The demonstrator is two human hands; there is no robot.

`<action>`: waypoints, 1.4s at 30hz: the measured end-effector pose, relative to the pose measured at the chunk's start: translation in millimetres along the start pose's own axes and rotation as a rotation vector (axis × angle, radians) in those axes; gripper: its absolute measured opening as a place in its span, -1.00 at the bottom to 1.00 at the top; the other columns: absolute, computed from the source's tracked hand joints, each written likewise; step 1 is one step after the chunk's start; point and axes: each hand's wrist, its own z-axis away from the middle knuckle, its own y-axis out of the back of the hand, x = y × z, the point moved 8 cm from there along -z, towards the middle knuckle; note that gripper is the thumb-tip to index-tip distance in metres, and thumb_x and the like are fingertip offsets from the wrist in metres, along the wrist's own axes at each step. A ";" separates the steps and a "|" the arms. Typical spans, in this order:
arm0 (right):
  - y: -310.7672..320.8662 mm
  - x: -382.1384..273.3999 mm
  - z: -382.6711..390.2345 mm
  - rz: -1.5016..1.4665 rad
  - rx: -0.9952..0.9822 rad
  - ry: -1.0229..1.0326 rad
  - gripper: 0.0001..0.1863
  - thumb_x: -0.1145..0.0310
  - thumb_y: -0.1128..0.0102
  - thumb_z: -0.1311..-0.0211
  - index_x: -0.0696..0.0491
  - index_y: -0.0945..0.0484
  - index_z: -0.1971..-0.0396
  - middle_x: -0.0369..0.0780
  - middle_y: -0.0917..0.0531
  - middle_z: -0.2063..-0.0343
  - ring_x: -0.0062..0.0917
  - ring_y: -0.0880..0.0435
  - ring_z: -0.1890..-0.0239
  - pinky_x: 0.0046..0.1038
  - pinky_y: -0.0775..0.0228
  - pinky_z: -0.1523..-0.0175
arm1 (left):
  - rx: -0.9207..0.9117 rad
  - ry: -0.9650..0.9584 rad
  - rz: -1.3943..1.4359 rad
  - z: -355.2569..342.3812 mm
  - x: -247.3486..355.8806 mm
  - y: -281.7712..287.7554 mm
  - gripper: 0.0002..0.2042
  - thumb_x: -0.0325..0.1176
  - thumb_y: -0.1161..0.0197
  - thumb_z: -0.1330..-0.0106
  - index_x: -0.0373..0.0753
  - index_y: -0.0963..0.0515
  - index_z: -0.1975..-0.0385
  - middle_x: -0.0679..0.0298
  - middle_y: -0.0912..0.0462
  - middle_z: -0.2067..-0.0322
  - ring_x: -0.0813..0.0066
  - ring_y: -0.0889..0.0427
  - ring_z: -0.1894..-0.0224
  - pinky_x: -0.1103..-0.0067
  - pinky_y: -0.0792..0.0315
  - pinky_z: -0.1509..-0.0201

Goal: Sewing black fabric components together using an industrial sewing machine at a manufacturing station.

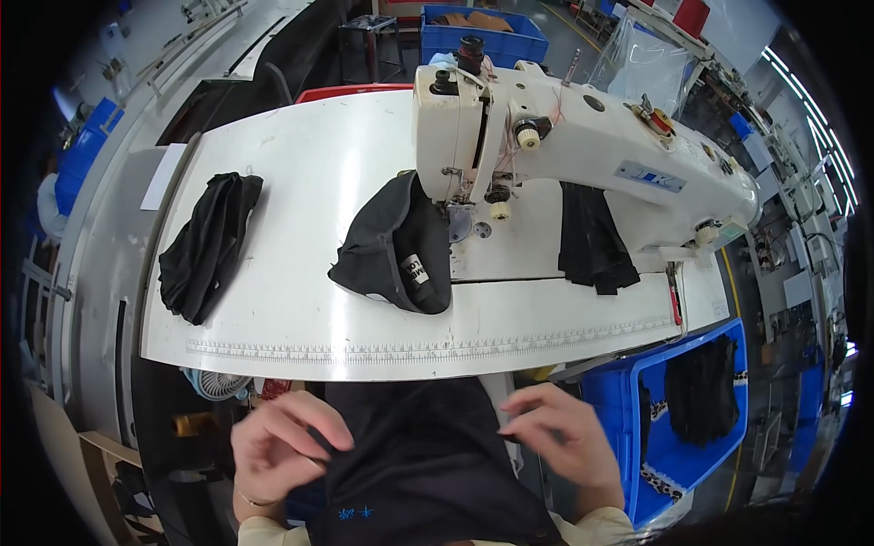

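Observation:
My left hand (289, 444) hovers at the left edge of the black apron (414, 446) across my lap, its fingers bent and apart with nothing seen in them. On the apron's other side is my right hand (563, 435), fingers loosely curved and spread, also holding nothing that I can see. Both stay below the front edge of the white sewing table (300, 309). A black fabric piece (382, 246) with a white label inside lies against the needle area of the white sewing machine (583, 127). Neither hand touches it.
A folded black fabric piece (211, 246) lies at the table's left. Black fabric strips (594, 241) lie beneath the machine arm. A blue crate (628, 409) with black and patterned fabric stands at the right, a blue bin (482, 36) behind. A small fan (218, 384) sits below the table.

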 end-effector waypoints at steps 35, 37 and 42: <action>-7.1 71.7 -157.0 1.145 0.000 0.720 -0.93 0.38 -0.18 0.15 0.05 -0.57 0.62 -0.24 -0.49 0.57 -0.42 -0.53 0.27 -0.30 -0.42 0.30 | -0.647 -0.110 -1.278 -144.5 -170.4 -24.6 -0.70 -0.43 -0.19 0.06 -0.31 -0.57 0.26 0.12 -0.56 0.38 0.26 -0.56 0.40 0.43 -0.45 0.32; -4.6 92.3 -164.5 0.967 -0.035 0.495 -0.92 0.41 -0.14 0.04 0.07 -0.57 0.54 -0.24 -0.50 0.56 -0.43 -0.58 0.40 -0.36 -0.41 0.45 | -0.592 0.110 -1.190 -150.2 -184.3 -11.0 -0.70 -0.43 -0.20 -0.03 -0.28 -0.57 0.19 0.06 -0.59 0.36 0.14 -0.59 0.33 0.38 -0.48 0.23; 8.5 104.2 -163.5 0.751 -0.145 0.193 -0.77 0.32 -0.09 -0.14 0.09 -0.58 0.25 -0.15 -0.62 0.31 -0.35 -0.64 0.26 -0.34 -0.51 0.23 | -0.533 0.028 -1.012 -146.0 -189.5 -9.0 -0.74 -0.43 -0.24 -0.08 -0.22 -0.57 0.18 0.07 -0.60 0.30 0.09 -0.58 0.23 0.33 -0.47 0.15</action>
